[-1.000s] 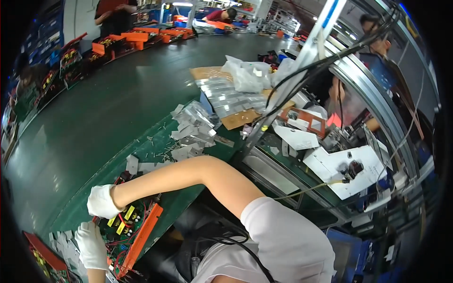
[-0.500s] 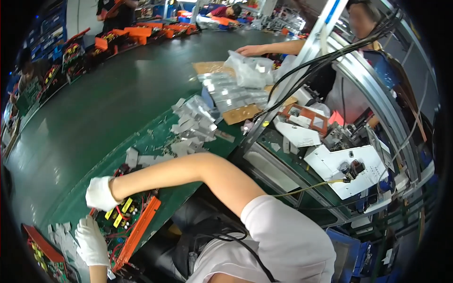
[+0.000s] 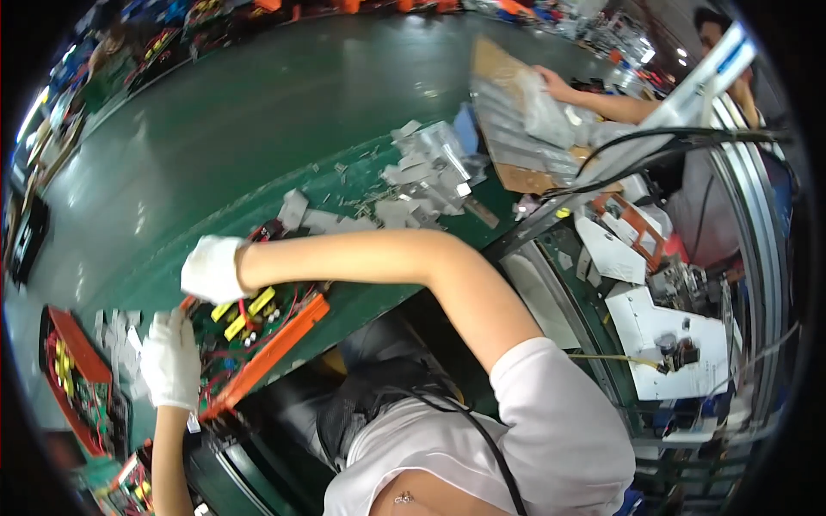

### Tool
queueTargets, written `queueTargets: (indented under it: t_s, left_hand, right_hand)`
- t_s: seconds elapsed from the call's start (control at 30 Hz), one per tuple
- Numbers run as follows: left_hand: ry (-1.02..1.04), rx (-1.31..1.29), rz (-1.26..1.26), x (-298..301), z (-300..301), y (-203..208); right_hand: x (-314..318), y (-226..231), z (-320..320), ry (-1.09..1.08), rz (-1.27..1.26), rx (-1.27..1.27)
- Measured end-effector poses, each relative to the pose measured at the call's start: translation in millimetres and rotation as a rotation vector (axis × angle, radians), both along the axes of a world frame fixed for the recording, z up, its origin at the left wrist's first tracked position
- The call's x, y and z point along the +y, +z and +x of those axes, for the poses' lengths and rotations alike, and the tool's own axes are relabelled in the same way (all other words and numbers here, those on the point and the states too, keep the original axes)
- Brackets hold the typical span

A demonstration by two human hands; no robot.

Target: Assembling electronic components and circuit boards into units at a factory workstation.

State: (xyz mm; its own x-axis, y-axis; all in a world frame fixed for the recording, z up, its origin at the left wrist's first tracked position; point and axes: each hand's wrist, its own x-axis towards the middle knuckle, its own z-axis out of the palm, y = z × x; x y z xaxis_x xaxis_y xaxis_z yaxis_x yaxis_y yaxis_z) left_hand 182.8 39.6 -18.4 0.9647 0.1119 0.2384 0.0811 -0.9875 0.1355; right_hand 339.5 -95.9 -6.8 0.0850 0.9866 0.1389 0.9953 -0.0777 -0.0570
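Observation:
An orange-sided case (image 3: 268, 354) holds circuit boards, yellow-wrapped parts (image 3: 249, 311) and red wires, and lies slanted on the green bench in front of me. My right hand (image 3: 212, 269), in a white glove, bends down over the case's far left corner; its fingers are turned away from view. Along the left side of the case is my left hand (image 3: 169, 361), also gloved, its fingers stretched toward the right hand. Nothing shows in its grasp. Beside it lie loose grey flat pieces (image 3: 116, 344). My right forearm crosses above the far edge of the case.
Another orange case (image 3: 82, 378) stands at the left. Grey plates and small metal bits (image 3: 422, 176) are heaped beyond my arm. A cardboard sheet (image 3: 508, 176) with grey pieces and a co-worker's hand (image 3: 555, 84) are farther right, near a metal frame post and black cables (image 3: 680, 133).
The whole view has turned, so the bench things sit higher and farther right. Both hands stay at the left side of the case. The co-worker's hand remains at the clear plastic bag.

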Motion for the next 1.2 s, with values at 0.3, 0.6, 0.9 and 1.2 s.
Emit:
queueTargets:
  t_s: [0.3,0.6,0.9,1.2]
  left_hand:
    - [-0.017,-0.084,0.022,26.2,7.9,19.3]
    - [-0.060,0.187,-0.078,27.2,33.4,8.6]
    - [-0.316,0.131,0.054,42.6,41.3,-2.7]
    - [-0.515,-0.033,0.566,32.5,38.9,12.7]
  right_hand:
    - [-9.0,-4.6,12.3,0.022,0.062,0.033]
    - [-9.4,-3.4,8.3,-0.071,0.051,0.074]
    - [-6.8,-4.4,10.9,-0.067,0.014,0.049]
    - [-7.5,-4.3,11.1,-0.055,-0.009,-0.030]
